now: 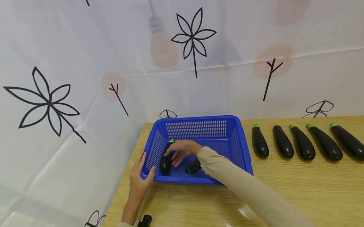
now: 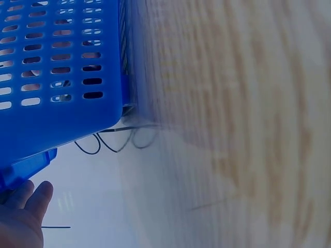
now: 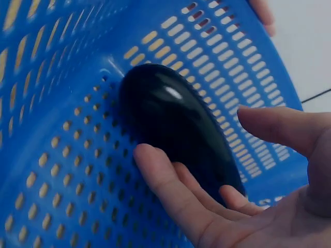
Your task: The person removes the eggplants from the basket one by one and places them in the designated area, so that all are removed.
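Observation:
A blue plastic basket (image 1: 201,180) stands on the wooden table. Inside it, along the left wall, lies a dark eggplant (image 1: 165,163) with a green cap. My right hand (image 1: 185,149) reaches over the basket to this eggplant; in the right wrist view its fingers (image 3: 170,178) lie close beside the eggplant, and the thumb is spread apart from it. At the basket's near left corner, my left hand (image 1: 139,182) rests against the rim, its fingers straight along the outside and the thumb by the front edge.
Several eggplants (image 1: 302,144) lie in a row on the table (image 1: 299,196), right of the basket, green caps toward the back. A white patterned cloth (image 1: 230,86) hangs behind and to the left. Small black devices (image 1: 145,223) are worn on both wrists.

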A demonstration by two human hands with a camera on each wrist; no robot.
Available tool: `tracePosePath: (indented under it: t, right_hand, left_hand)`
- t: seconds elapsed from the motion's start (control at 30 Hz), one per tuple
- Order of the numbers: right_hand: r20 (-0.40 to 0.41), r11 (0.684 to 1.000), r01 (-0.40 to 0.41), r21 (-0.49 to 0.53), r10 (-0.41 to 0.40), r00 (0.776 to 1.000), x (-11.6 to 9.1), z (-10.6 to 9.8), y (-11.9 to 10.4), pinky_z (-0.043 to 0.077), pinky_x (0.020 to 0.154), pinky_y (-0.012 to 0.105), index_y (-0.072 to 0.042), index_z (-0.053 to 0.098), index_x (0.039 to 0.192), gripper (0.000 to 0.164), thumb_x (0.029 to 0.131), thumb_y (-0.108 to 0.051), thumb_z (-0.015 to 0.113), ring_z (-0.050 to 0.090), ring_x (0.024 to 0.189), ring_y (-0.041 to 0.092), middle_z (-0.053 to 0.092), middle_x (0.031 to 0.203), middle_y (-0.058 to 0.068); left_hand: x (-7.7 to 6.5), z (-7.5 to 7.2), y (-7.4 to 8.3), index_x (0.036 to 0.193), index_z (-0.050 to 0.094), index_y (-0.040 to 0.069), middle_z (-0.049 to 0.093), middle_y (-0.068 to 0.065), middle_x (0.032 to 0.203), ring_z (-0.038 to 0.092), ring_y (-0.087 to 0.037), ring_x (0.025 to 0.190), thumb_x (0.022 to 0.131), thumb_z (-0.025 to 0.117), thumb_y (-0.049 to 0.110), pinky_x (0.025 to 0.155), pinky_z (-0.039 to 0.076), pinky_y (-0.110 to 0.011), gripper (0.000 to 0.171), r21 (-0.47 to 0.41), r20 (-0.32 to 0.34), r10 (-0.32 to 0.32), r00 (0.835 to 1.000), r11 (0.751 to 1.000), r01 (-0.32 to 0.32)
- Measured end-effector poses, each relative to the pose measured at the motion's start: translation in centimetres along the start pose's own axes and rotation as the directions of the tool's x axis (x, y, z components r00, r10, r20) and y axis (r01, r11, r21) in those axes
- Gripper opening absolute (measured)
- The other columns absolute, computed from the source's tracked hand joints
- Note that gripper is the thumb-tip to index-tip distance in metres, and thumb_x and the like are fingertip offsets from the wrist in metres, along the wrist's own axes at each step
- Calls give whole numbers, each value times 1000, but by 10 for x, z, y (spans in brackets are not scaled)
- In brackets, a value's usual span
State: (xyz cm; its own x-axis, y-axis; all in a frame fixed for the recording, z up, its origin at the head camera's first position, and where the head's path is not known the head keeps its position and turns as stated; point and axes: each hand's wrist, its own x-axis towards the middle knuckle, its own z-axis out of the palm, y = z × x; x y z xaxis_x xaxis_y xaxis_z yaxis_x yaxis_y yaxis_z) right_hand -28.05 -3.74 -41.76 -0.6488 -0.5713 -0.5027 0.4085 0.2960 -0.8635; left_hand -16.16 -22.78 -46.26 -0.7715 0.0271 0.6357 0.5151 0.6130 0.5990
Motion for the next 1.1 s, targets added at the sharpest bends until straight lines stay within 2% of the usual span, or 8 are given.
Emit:
tracePosePath:
  t: [0.2, 0.33, 0.47, 0.57, 0.7, 0.77, 0.93, 1.1]
  right_hand:
    - [7, 1000, -17, -2, 18, 1000, 7, 10, 3, 53, 75, 49, 7, 48, 127, 54, 82, -11, 70, 64, 85, 44, 57, 100, 33]
    - [-11, 999, -30, 24, 30, 999, 8, 10, 5, 53, 76, 49, 7, 42, 130, 59, 81, -10, 71, 64, 82, 44, 56, 101, 33]
    - [-11, 999, -32, 25, 32, 999, 10, 11, 6, 54, 75, 48, 7, 47, 125, 54, 81, -11, 72, 65, 81, 41, 59, 97, 32]
    - [-20, 999, -33, 24, 33, 999, 12, 12, 7, 55, 73, 45, 8, 55, 115, 43, 81, -14, 72, 66, 78, 38, 61, 93, 29]
    - [-39, 998, -20, 56, 22, 999, 13, 15, 6, 56, 70, 42, 7, 57, 107, 36, 81, -13, 72, 66, 73, 35, 63, 89, 27]
    - [-46, 997, -6, 79, 10, 999, 12, 15, 5, 56, 69, 43, 6, 57, 104, 34, 79, -11, 72, 66, 71, 35, 62, 89, 28]
    - [-75, 996, 29, 82, -23, 997, 6, 12, -1, 56, 68, 44, 5, 57, 101, 32, 77, -10, 72, 66, 69, 35, 62, 88, 28]
    - [-111, 998, 54, 41, -49, 993, -3, 7, -9, 56, 67, 44, 8, 52, 110, 43, 77, -10, 73, 67, 68, 33, 63, 89, 26]
  left_hand:
    - [-1, 3, -1, 138, 44, -4, 40, -14, 145, 41, -37, 129, 82, 68, 5, 103, 26, -13, 62, -5, -6, 20, 1000, 1000, -21]
    - [-2, 4, 1, 139, 44, -3, 39, -12, 146, 40, -35, 130, 83, 68, 6, 104, 25, -13, 62, -4, -4, 3, 1000, 1000, -3]
    - [-1, 4, 5, 137, 44, -5, 40, -15, 145, 41, -36, 129, 81, 69, 3, 103, 25, -12, 62, 12, -7, -7, 1000, 1000, 7]
    - [2, 2, 16, 134, 46, -11, 42, -22, 142, 43, -42, 126, 78, 70, -2, 102, 27, -12, 61, 3, -13, 6, 1000, 1000, -6]
    - [5, -2, 29, 131, 46, -15, 42, -29, 138, 46, -47, 121, 78, 68, -5, 98, 31, -12, 59, -19, -9, 20, 1000, 1000, -21]
    - [4, -2, 27, 132, 45, -14, 42, -27, 139, 47, -45, 121, 78, 68, -3, 97, 31, -11, 59, -12, -1, 14, 1000, 1000, -14]
    - [0, 2, 6, 138, 44, -5, 40, -21, 144, 45, -36, 126, 82, 69, 4, 98, 31, -11, 63, 0, 27, -11, 1000, 1000, 11]
    - [0, -1, -1, 139, 43, -3, 39, -16, 146, 43, -36, 128, 83, 69, 8, 100, 30, -12, 63, -8, 34, -20, 999, 1000, 20]
